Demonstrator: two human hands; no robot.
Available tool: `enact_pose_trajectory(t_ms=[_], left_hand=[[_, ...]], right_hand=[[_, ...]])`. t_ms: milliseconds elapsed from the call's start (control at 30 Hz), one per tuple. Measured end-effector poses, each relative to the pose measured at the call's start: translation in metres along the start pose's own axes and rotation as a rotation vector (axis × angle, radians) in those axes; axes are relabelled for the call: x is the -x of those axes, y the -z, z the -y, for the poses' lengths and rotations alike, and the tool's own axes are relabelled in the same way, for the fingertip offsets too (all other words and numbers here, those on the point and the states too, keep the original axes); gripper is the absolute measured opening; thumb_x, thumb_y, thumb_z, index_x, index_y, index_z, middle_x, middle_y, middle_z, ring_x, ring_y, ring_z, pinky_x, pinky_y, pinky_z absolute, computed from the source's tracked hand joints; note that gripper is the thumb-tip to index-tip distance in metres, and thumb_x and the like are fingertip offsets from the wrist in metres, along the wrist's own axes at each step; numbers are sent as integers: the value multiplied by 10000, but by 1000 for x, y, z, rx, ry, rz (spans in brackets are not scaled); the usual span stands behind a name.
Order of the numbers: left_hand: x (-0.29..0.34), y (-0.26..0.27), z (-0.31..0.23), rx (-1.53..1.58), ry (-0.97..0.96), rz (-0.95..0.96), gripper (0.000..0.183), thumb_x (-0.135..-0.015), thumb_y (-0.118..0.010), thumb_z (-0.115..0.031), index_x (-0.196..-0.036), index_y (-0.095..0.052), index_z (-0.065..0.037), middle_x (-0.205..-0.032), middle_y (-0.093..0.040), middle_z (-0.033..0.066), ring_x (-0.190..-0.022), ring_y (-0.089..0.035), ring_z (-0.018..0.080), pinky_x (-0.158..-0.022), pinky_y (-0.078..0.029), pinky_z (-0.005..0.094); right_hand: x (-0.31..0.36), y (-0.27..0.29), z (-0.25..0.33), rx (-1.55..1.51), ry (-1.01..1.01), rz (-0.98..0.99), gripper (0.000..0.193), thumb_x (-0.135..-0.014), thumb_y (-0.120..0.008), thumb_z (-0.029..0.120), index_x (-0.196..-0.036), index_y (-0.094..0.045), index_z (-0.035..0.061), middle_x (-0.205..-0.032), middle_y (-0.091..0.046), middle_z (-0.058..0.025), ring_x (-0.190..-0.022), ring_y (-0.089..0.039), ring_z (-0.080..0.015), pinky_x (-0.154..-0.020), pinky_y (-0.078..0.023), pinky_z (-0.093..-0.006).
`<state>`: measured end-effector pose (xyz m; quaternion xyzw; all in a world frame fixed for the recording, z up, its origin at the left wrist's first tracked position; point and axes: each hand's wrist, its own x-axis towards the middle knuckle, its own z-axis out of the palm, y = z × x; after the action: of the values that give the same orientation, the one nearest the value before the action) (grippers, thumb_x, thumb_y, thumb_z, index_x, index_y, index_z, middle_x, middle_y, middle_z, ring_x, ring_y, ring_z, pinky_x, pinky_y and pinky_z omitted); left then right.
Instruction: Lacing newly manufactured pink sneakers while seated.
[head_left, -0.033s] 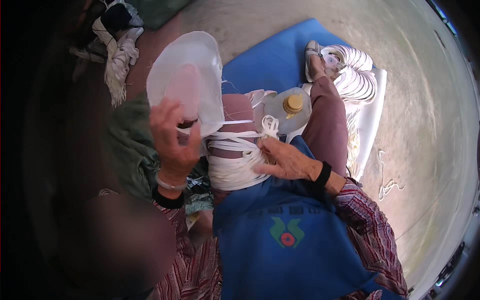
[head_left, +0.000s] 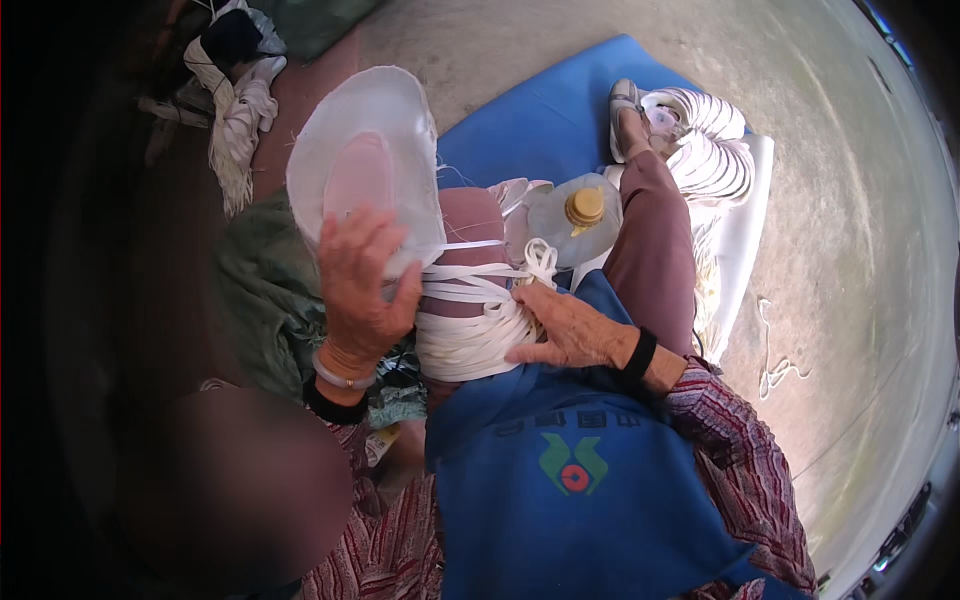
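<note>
Flat white cords are wound in many turns round my bent leg, with a small looped bunch at their right end. My right hand grips the right side of these turns, thumb below and fingertips above. A cut-open, translucent white plastic container stands at the left of my knee. Over its near rim is my left hand, fingers stretched and slightly blurred, with nothing visible in them. One white strand crosses my knee from the container's edge to the right.
A clear jug with a yellow cap stands between my legs. Beyond lies a blue mat. Striped white coils lie by my right foot, and a loose cord on the floor. More white cords are at the far left.
My left hand has shifted slightly right and its fingers have come away from the container's inside. The container has tilted a little to the left. My right hand has barely moved.
</note>
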<state>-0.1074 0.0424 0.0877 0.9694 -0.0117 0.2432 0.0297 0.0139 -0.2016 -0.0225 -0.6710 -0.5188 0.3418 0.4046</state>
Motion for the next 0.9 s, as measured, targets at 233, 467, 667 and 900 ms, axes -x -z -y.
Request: enact_pose_trajectory(t_ms=[233,467,667,900], left_hand=[[-14,14,0,-184,124,603,349,-698,-715,-107,-1032,-614,-107,-1023,-677,98,-970,-638,289,-828,-454,441],[-19,50,7,-233,135,595,256,-750,-686,-112,-1001,-639,-98,-768,-670,168,-737,-646,377,-693,-476,463],[-4,89,4,-236,259,610,249,-763,-694,-97,-1009,-653,-112,-776,-660,177,-735,-635,401,-655,-481,502],[42,50,27,-59,369,470,272,-760,-669,-56,-1006,-554,-77,-815,-644,166,-725,-624,414,-636,-478,495]], right_hand=[[11,17,19,285,-8,393,536,-802,-728,467,-1120,-592,59,-1055,-654,-180,-1056,-598,-371,-965,-390,-457],[79,54,77,-191,274,503,234,-838,-696,223,-904,-626,10,-711,-624,-193,-763,-634,-403,-698,-493,-462],[71,23,65,-181,137,499,415,-877,-697,362,-1081,-604,12,-846,-667,-196,-813,-651,-385,-712,-506,-441],[12,79,56,-138,78,54,352,-954,-598,317,-1076,-614,-12,-857,-625,-190,-763,-622,-343,-681,-490,-404]])
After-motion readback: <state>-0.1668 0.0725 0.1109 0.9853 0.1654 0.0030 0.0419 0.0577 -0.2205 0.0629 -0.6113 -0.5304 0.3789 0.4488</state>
